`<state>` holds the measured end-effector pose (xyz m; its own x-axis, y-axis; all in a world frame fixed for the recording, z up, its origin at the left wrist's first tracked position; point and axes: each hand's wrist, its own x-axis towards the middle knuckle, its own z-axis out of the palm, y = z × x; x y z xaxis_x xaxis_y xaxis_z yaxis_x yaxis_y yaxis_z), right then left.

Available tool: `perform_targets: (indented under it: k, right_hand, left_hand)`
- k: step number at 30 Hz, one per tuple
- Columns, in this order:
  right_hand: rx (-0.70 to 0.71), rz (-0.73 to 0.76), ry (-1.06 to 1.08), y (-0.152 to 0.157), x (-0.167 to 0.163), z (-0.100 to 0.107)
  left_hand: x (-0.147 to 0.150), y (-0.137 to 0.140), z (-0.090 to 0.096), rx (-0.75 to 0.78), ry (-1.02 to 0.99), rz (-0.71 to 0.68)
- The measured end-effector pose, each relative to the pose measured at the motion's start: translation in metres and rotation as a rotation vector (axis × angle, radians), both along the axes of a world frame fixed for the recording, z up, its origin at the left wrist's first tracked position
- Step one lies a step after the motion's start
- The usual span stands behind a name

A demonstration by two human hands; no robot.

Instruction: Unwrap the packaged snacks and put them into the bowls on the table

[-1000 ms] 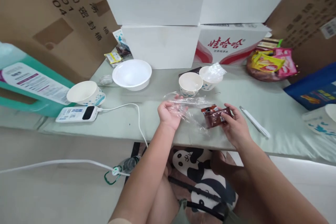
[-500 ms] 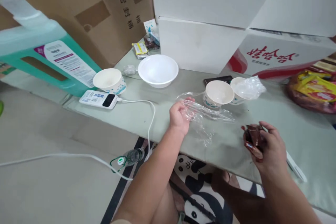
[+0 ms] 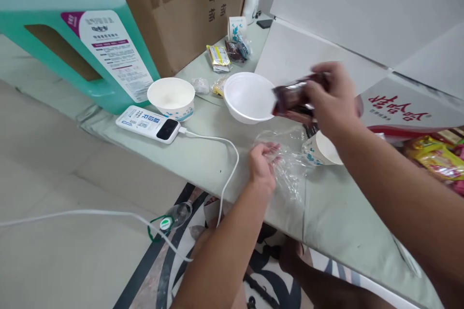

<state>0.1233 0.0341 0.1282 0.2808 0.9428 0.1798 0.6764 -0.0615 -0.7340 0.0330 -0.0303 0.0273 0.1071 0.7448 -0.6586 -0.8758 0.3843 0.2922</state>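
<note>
My left hand (image 3: 264,166) is closed on a crumpled clear plastic bag (image 3: 290,178), low over the front part of the table. My right hand (image 3: 335,101) grips several dark brown wrapped snack packets (image 3: 295,99), slightly blurred, by the right rim of a white bowl (image 3: 248,94). The bowl stands upright, its visible inside bare. Under my right forearm, a paper cup (image 3: 321,149) with a blue-green print is partly hidden. Left of the bowl are a small clear wrapper (image 3: 200,85) and a yellow packet (image 3: 218,87).
A large green liquid jug (image 3: 126,53), a paper bowl (image 3: 171,96) and a white power bank (image 3: 147,123) with a cable stand left. Behind are a cardboard box (image 3: 174,19), small packets (image 3: 219,58) and white boxes (image 3: 326,5). Snack bags (image 3: 438,157) lie right.
My right hand has lifted the brown packets from the table's front right up and left to the bowl. My left hand still holds the plastic bag. The view has shifted.
</note>
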Motion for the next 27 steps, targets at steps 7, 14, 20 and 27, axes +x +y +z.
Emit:
perform_targets:
  k: [7,14,20,27]
  right_hand:
    - [-0.068,0.218,-0.292,0.089,-0.019,-0.027]
    - [-0.381,0.001,-0.288,0.103,0.011,-0.050]
    - [-0.327,0.017,-0.232,0.103,0.010,-0.054]
    - [-0.185,0.112,-0.487,0.102,0.007,-0.035]
  left_hand:
    - [-0.014,0.010,-0.003,-0.009,0.031,0.045]
    - [-0.018,0.012,-0.001,-0.026,0.007,0.032]
    - [-0.012,0.010,0.004,-0.018,0.012,0.017]
    - [-0.009,0.010,0.006,-0.013,0.040,0.027]
